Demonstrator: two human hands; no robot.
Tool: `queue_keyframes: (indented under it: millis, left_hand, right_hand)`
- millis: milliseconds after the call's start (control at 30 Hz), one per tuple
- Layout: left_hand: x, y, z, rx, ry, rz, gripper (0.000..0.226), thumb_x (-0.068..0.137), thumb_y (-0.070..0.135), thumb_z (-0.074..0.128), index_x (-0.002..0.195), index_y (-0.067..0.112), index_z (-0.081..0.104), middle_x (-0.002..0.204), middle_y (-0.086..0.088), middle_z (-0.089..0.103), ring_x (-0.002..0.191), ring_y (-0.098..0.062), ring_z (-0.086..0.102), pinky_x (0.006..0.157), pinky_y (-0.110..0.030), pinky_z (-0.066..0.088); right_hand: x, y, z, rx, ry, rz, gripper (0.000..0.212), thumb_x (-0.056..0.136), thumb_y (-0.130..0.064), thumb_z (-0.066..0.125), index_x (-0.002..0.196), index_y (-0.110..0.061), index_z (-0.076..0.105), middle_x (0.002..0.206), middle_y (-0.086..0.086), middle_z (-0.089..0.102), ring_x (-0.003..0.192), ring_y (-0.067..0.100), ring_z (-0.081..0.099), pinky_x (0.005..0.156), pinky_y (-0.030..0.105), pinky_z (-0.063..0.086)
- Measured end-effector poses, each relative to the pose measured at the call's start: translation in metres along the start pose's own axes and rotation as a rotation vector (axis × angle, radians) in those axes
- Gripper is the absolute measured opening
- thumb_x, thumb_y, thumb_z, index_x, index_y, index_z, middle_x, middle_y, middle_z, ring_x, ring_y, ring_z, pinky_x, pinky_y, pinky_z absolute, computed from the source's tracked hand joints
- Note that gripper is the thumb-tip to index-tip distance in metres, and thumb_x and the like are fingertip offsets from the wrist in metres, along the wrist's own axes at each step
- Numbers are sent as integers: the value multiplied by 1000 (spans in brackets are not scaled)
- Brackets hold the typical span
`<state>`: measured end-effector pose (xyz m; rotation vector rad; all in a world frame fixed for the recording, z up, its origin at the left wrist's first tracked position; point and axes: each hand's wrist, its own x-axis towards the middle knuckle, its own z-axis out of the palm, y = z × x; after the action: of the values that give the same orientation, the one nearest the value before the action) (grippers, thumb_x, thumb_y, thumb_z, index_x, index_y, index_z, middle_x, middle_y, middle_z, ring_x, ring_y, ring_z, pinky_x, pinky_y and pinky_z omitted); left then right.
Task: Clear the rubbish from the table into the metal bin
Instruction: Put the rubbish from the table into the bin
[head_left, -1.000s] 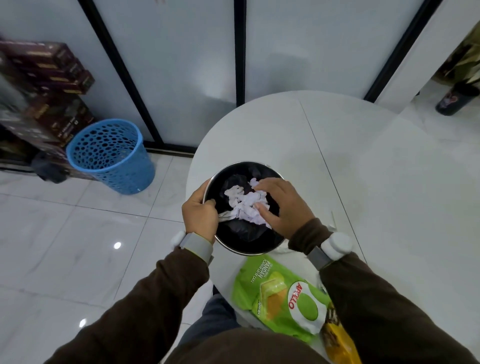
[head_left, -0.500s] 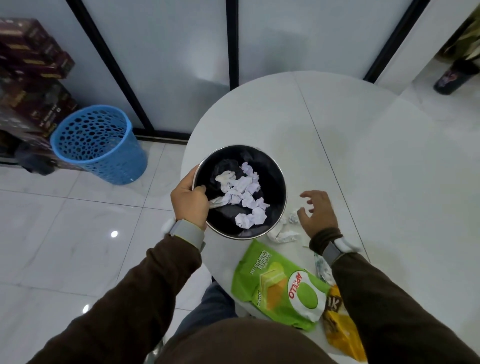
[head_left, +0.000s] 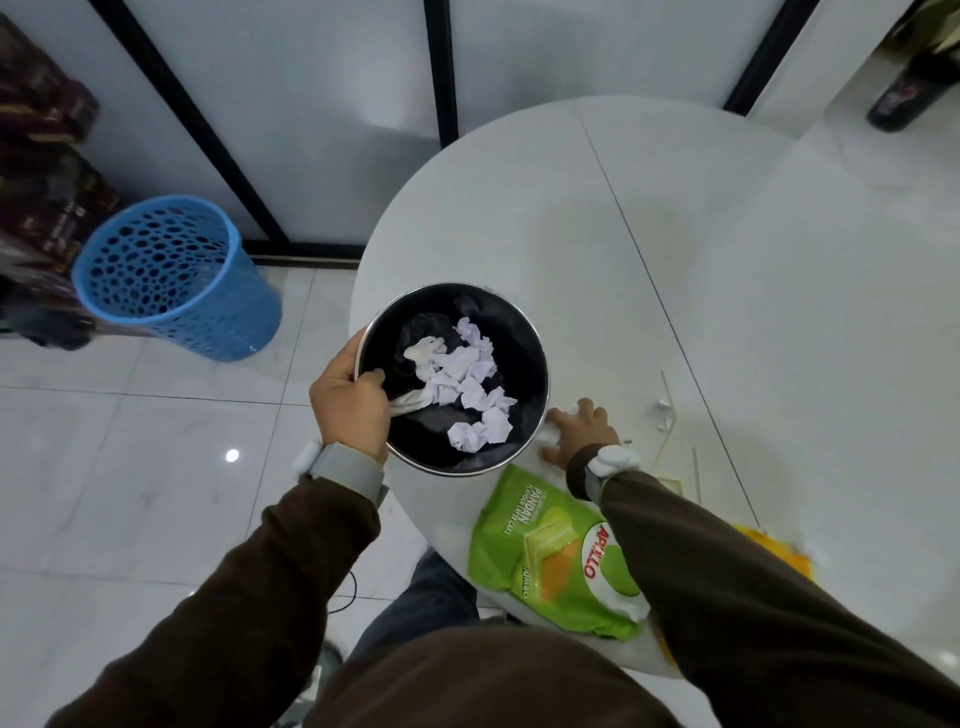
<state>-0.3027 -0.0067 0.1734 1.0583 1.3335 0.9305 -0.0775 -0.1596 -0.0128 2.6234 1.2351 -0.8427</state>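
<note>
At far left, stacked dark boxes (head_left: 47, 156) line the wall, and a blue plastic basket (head_left: 171, 280) with round holes stands on the white tiled floor beside them. Right of the basket, the seated person's left grip (head_left: 350, 410) is clenched on the near rim of the metal bin (head_left: 524, 358), thumb inside and fingers outside. A strip of greyish tissue (head_left: 410, 408) trails from under the thumb. The bin, lined in black, sits at the left edge of the round white desk (head_left: 779, 260), partly over the floor. Whether it rests on the desk or is held up cannot be told. Inside it lies a heap of crumpled white paper (head_left: 467, 384).

Just right of the bin, the right grip (head_left: 576, 434) lies palm down on the desk, fingers spread over a crumpled white tissue wad (head_left: 546, 435) and touching it. Whether the fingers have closed on the wad cannot be told. A green snack packet (head_left: 556, 551) lies flat at the near edge, partly under the right sleeve. Further right, thin pale sticks (head_left: 666, 441) and a small white scrap (head_left: 664, 410) lie on the desk, and a yellow wrapper (head_left: 779, 551) shows beyond the right sleeve.
</note>
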Motion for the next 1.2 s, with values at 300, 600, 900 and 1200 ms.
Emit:
queue_keyframes:
  millis: [300, 600, 900, 1200]
  left_hand:
    - [7, -8, 8, 42, -30, -29, 61, 85, -12, 51, 104, 40, 76, 99, 17, 76, 99, -10, 71, 91, -32, 60]
    - [17, -11, 26, 45, -82, -17, 62, 84, -10, 51, 103, 42, 79, 109, 9, 77, 108, -19, 70, 98, -43, 58]
    - [22, -9, 36, 39, -90, -13, 61, 85, -11, 53, 104, 41, 78, 108, 12, 77, 106, -16, 71, 98, -42, 58]
    - [20, -10, 37, 58, -106, 10, 60, 85, -9, 53, 108, 40, 78, 112, 7, 76, 106, -16, 71, 98, -41, 58]
  right_hand:
    - [4, 20, 0, 311, 116, 4, 15, 85, -18, 67, 95, -7, 63, 107, 14, 54, 97, 35, 58, 79, 32, 43]
    - [3, 123, -38, 679, 408, 516, 37, 84, -41, 75, 106, -13, 65, 105, 13, 53, 101, 35, 60, 83, 30, 44]
    - [22, 153, -37, 486, 116, 585, 31, 79, -43, 70, 86, -12, 71, 101, 12, 68, 81, 31, 62, 71, 30, 46]
    - [18, 140, -43, 320, 75, 475, 40, 91, -49, 55, 79, -11, 61, 92, 12, 68, 78, 30, 60, 71, 28, 44]
